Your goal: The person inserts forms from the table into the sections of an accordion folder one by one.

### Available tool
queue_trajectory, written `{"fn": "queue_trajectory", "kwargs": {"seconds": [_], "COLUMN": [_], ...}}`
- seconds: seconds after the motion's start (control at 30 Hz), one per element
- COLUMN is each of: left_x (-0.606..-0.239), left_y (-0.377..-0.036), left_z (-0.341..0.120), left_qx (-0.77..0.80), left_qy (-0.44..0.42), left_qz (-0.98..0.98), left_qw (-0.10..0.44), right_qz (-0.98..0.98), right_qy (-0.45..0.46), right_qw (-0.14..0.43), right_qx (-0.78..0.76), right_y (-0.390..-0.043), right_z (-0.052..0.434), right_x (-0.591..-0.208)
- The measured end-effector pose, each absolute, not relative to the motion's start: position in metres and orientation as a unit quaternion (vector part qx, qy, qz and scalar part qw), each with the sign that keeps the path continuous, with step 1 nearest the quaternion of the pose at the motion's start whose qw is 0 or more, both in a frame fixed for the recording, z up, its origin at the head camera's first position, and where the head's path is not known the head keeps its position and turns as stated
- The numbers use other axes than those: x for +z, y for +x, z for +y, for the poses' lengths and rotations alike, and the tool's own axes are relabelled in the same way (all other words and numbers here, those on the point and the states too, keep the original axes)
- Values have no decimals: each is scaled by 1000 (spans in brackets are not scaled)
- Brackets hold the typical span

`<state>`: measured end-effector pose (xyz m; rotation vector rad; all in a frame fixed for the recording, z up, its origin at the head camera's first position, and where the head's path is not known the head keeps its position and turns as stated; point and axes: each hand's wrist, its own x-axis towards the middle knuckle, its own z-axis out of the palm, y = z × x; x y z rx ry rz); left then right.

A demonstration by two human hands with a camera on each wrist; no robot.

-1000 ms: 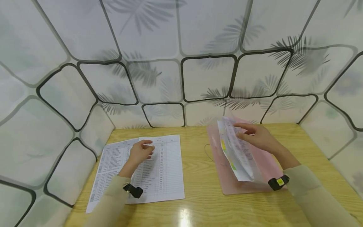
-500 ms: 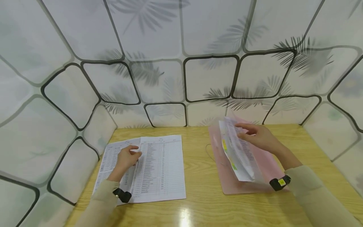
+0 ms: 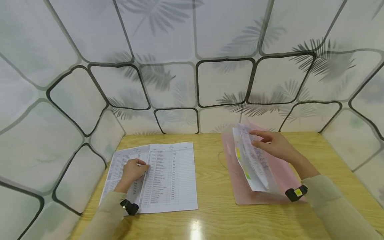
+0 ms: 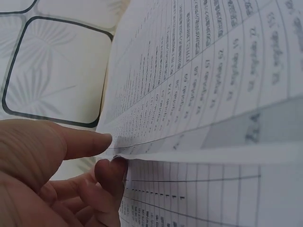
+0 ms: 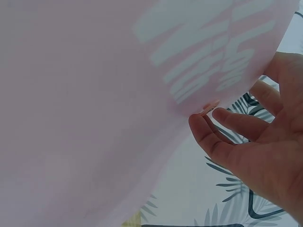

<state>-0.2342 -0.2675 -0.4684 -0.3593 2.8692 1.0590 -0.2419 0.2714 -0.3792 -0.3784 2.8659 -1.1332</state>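
On the left of the table in the head view lie printed sheets point(image 3: 175, 183) covered with tables. My left hand point(image 3: 133, 171) is at their middle fold; in the left wrist view its thumb and fingers pinch the edge of a lifted page point(image 4: 199, 90). To the right is a pink folder point(image 3: 244, 198) with printed papers point(image 3: 255, 166) inside, some marked yellow and green. My right hand point(image 3: 277, 145) holds the folder's raised part upright near its top. The right wrist view shows the fingertips at the edge of the pink sheet point(image 5: 94, 94), which hides most of the papers.
The wooden table point(image 3: 207, 196) runs between the two stacks. A thin loop of cord point(image 3: 221, 159) lies by the folder's left edge. Patterned walls point(image 3: 223, 83) stand close behind the table and on both sides.
My left hand has moved left and down from above the sheets to the fold and now pinches a page edge. My right hand and the folder have stayed put.
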Motion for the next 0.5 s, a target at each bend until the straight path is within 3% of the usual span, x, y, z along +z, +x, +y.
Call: {"fn": "queue_trajectory", "kwargs": {"seconds": [0.5], "left_x": [-478], "left_y": [-238], "left_z": [-264], "left_qx": [430], "left_qy": [-114], "left_qz": [895], "left_qw": [40], "right_qz": [923], "right_qy": [-125], "right_qw": [21], "right_qx": [-363], "right_y": [-241], "right_z": [274], "right_x": [-381]}}
